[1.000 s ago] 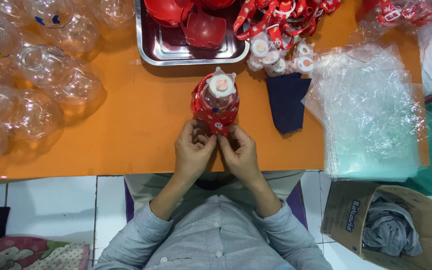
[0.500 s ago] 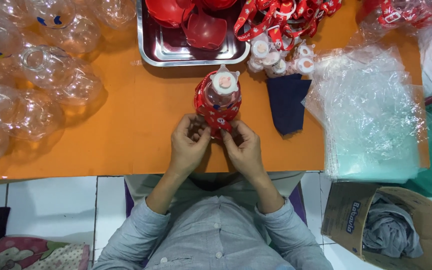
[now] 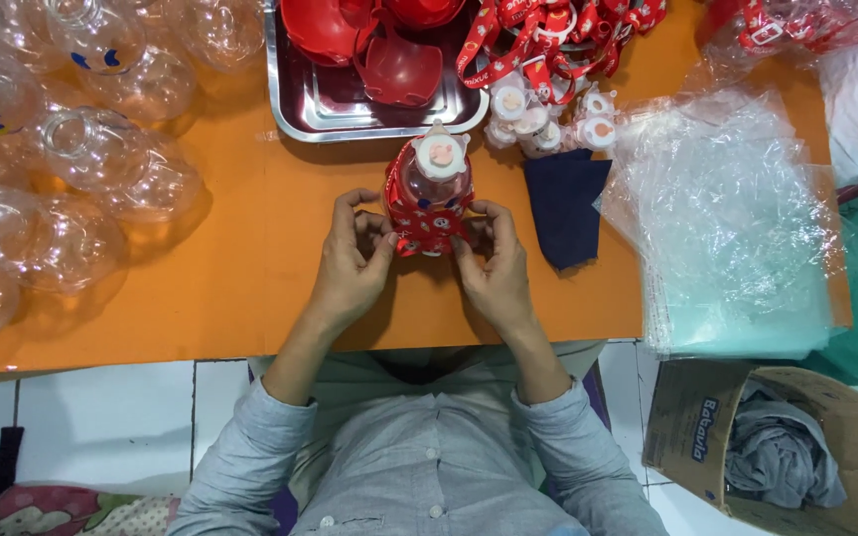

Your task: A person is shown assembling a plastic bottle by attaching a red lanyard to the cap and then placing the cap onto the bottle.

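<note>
The little red bottle point(image 3: 429, 199) stands upright on the counter point(image 3: 250, 288), left hand point(image 3: 355, 260) and right hand point(image 3: 494, 270) equally close, fingers pinching its sleeve from both sides.

Between the left hand point(image 3: 350, 266) and the right hand point(image 3: 494, 273) sits a bottle point(image 3: 429, 203) wrapped in red with small white marks, dark blue patches showing at its clear shoulder, and a white cap with a pink centre. Under both hands the table point(image 3: 250, 288) is plain orange. Just right of the right hand lies a dark navy cloth point(image 3: 563, 203). Beyond the hands, a silver tray point(image 3: 320, 104) holds glossy red pieces, and beside it red straps point(image 3: 538, 25) carry white print. Left of the left hand, clear bottles point(image 3: 81, 149) show blue marks. Far right, clear plastic bags point(image 3: 737, 228) look pale green. The sleeves point(image 3: 250, 447) are light grey.
</note>
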